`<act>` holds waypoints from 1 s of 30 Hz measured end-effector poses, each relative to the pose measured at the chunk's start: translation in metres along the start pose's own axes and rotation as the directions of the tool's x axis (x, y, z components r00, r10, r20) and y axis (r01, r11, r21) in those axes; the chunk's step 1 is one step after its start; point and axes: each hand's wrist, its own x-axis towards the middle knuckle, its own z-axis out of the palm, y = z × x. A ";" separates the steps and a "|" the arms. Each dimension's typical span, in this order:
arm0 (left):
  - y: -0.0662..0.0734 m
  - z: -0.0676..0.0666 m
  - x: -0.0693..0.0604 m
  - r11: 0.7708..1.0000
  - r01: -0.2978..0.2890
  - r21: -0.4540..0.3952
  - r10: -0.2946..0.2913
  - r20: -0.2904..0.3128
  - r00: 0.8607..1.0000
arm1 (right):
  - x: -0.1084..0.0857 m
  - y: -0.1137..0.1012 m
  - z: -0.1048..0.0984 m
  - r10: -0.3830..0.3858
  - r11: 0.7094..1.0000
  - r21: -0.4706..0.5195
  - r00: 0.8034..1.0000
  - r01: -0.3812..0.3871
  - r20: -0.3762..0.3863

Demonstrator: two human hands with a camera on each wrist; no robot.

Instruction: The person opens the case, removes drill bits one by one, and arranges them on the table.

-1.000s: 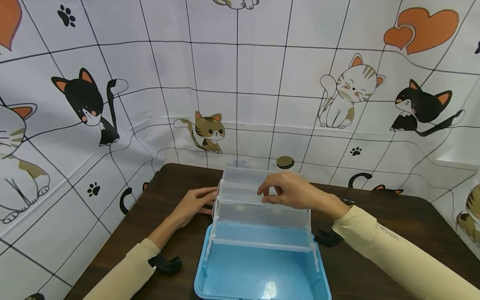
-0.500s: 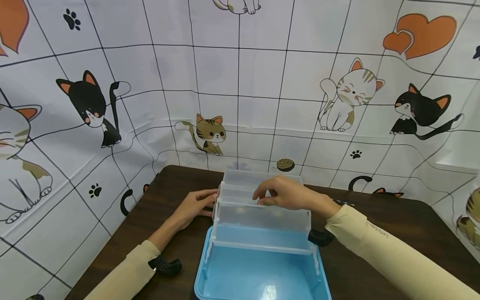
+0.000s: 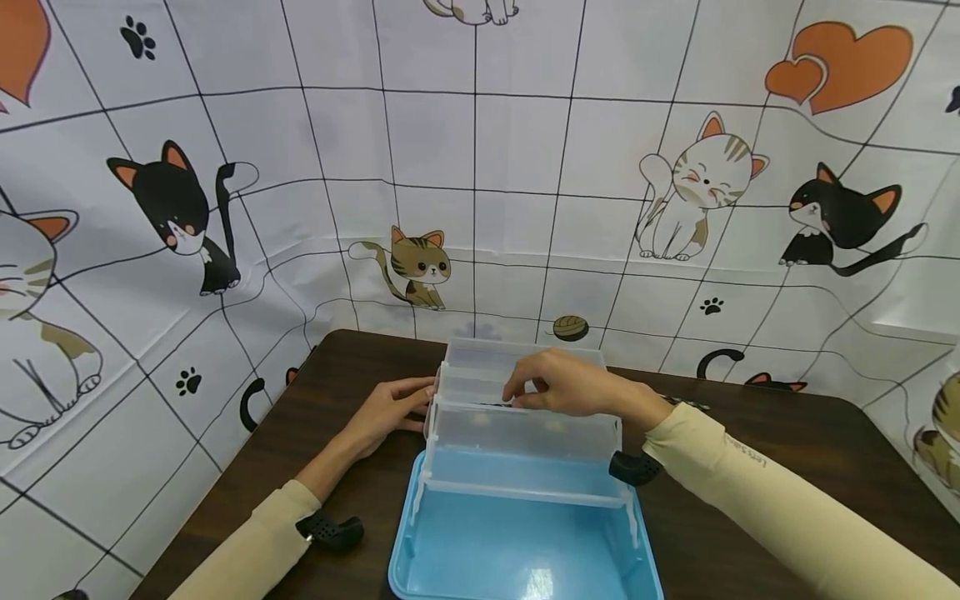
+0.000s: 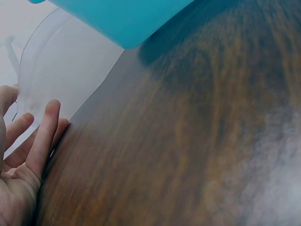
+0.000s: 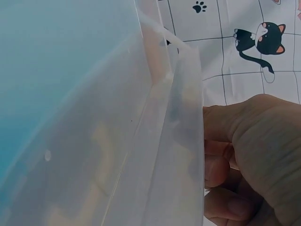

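Note:
A blue storage box [image 3: 525, 542] stands on the dark table, with translucent trays [image 3: 525, 433] raised above its back part. My left hand [image 3: 386, 414] is at the left side of the trays, its fingers fairly straight. In the left wrist view its fingertips [image 4: 51, 107] are against the translucent plastic. My right hand [image 3: 562, 383] is over the rear tray [image 3: 472, 385], fingers bent down into it. Small dark specks show by its fingertips; whether it pinches them is unclear. The right wrist view shows its curled fingers [image 5: 216, 169] behind the tray wall [image 5: 183, 141].
A dark patterned item [image 3: 686, 402] lies on the table [image 3: 787, 467] behind my right wrist, partly hidden. Black wrist devices [image 3: 330, 531] sit on both forearms. A white cat-print sheet [image 3: 510, 208] hangs behind the table.
My right hand has shifted slightly left and lower into the rear tray, and dark specks now show by its fingertips. My left hand and the box stay put.

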 end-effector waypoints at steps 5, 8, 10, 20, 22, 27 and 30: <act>-0.001 -0.001 0.000 1.000 -0.004 -0.002 0.004 0.004 1.000 | 0.001 -0.001 0.001 0.002 1.000 -0.020 1.000 -0.002 -0.012; -0.002 -0.001 0.000 1.000 -0.010 -0.003 0.010 0.007 1.000 | 0.001 -0.001 0.001 0.006 1.000 -0.024 1.000 -0.006 -0.016; -0.002 -0.001 0.001 1.000 -0.014 -0.004 0.014 0.011 1.000 | 0.001 -0.001 0.001 0.004 1.000 -0.025 1.000 -0.004 -0.021; -0.001 -0.001 0.002 1.000 -0.007 0.004 0.007 0.003 1.000 | 0.002 0.004 0.005 -0.024 0.999 -0.028 0.997 0.022 -0.076; -0.001 -0.001 0.001 1.000 -0.007 0.006 0.007 0.004 1.000 | 0.003 0.004 0.006 -0.029 0.999 -0.030 0.996 0.027 -0.080; 0.000 -0.001 0.001 1.000 -0.003 0.010 0.003 0.002 1.000 | 0.004 0.004 0.007 -0.040 0.999 -0.020 0.996 0.039 -0.080; 0.000 -0.001 0.001 1.000 0.002 0.011 -0.002 -0.001 1.000 | 0.004 0.004 0.008 -0.043 0.999 -0.013 0.996 0.042 -0.080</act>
